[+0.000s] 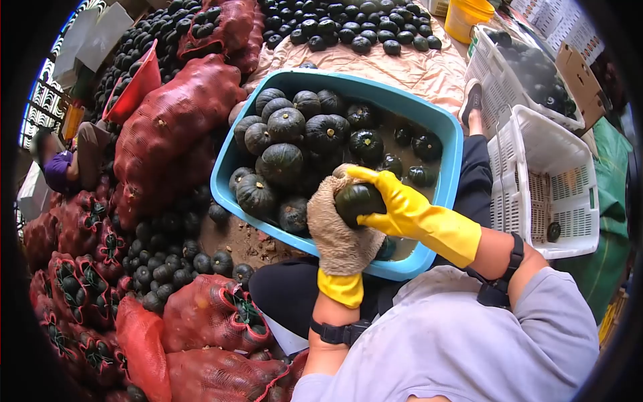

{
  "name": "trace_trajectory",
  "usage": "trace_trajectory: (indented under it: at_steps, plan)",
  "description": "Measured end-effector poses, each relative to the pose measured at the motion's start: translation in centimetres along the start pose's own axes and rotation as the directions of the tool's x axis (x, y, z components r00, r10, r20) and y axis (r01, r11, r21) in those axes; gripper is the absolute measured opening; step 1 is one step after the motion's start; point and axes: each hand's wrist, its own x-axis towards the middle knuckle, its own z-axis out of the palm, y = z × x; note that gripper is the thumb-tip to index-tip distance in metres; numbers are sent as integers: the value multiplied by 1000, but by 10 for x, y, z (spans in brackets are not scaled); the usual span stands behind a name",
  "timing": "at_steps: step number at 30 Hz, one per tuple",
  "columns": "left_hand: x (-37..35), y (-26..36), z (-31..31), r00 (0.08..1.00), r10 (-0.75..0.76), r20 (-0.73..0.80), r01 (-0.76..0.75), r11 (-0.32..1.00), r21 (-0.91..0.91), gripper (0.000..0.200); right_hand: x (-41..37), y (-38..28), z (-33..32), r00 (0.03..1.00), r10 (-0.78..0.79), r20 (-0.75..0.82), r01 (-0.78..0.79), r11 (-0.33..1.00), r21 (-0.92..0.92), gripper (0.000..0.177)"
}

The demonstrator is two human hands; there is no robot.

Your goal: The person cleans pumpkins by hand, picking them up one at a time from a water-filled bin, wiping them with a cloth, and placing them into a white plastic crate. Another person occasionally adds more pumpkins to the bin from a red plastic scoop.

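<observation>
A dark green pumpkin [358,204], wet and shiny, is held between both my hands above the near side of a blue tub [447,144]. My left hand [341,231], in a tan cloth mitt over a yellow rubber glove, cups it from the left and below. My right hand [388,201], in a yellow rubber glove, grips it from the right, fingers curled around its top and thumb at its lower side. Dusty green pumpkins [284,124] are heaped in the tub's left half. Several wetter pumpkins [366,144] sit in murky water [405,157] on the right.
Red mesh sacks [174,127] of pumpkins and loose pumpkins [161,271] crowd the left. Right of the tub stand a white crate [556,248] with one small pumpkin and a fuller crate [482,60]. More pumpkins [348,30] lie on a sheet behind. Another person [60,167] sits far left.
</observation>
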Motion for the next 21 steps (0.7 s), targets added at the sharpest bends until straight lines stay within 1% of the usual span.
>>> trace_trajectory:
  at_steps: [1,2,3,4,5,6,7,8,9,10,12,13,15,16,17,18,19,20,21]
  plan:
    - [-2,0,-5,999,38,28,-38,999,22,66,-3,-3,-3,995,-100,16,101,987,-125,71]
    - [-5,-1,-9,995,71,67,-77,993,93,74,-3,-4,-1,999,32,14,-33,993,114,69]
    - [-5,-3,-10,989,108,96,-122,979,163,82,3,-4,1,988,149,44,-155,929,336,67]
    - [-9,-9,-4,996,62,64,-70,989,132,86,8,-4,7,961,257,102,-270,798,538,65]
    - [-12,-15,1,999,16,31,-19,995,99,90,22,7,27,971,229,-62,-166,841,515,62]
    - [-13,-20,9,998,-56,-15,56,998,27,89,20,13,36,939,310,-147,-213,862,461,60]
    - [-14,-24,17,990,-127,-62,124,991,-51,88,30,24,46,925,130,-358,-63,980,191,60]
    - [-14,-23,18,988,-140,-67,137,989,-49,87,38,28,53,860,-95,-502,42,992,-116,59]
    - [-13,-23,18,986,-153,-73,150,987,-50,86,37,30,54,838,-143,-526,60,983,-172,59]
    - [-10,-24,20,983,-165,-84,160,986,-55,85,34,41,57,827,-247,-504,132,958,-253,66]
    - [-6,-24,20,979,-186,-87,180,981,-67,81,16,28,63,900,-127,-416,7,961,-277,76]
    - [-4,-25,20,978,-192,-77,186,980,-73,78,12,31,64,923,-49,-382,-42,973,-227,87]
    - [3,-25,13,984,-178,-17,176,980,-90,68,-3,33,66,954,141,-264,-137,990,36,87]
    - [2,-21,5,976,-216,37,218,972,-89,66,-11,30,67,955,228,-188,-199,966,163,87]
    - [2,-17,-3,963,-252,90,259,962,-83,63,-16,27,65,938,329,-108,-269,889,370,84]
    - [0,-27,-1,986,-153,66,157,987,-45,63,-19,25,60,929,368,-45,-288,792,538,72]
    - [4,-30,-1,998,-53,42,53,999,-3,62,-17,27,55,917,397,41,-300,616,728,67]
    - [5,-28,-3,988,-117,104,109,991,79,64,-13,27,49,907,401,126,-297,399,868,62]
    - [7,-24,-6,970,-181,161,155,974,163,65,-21,21,42,815,534,224,-338,124,933,63]
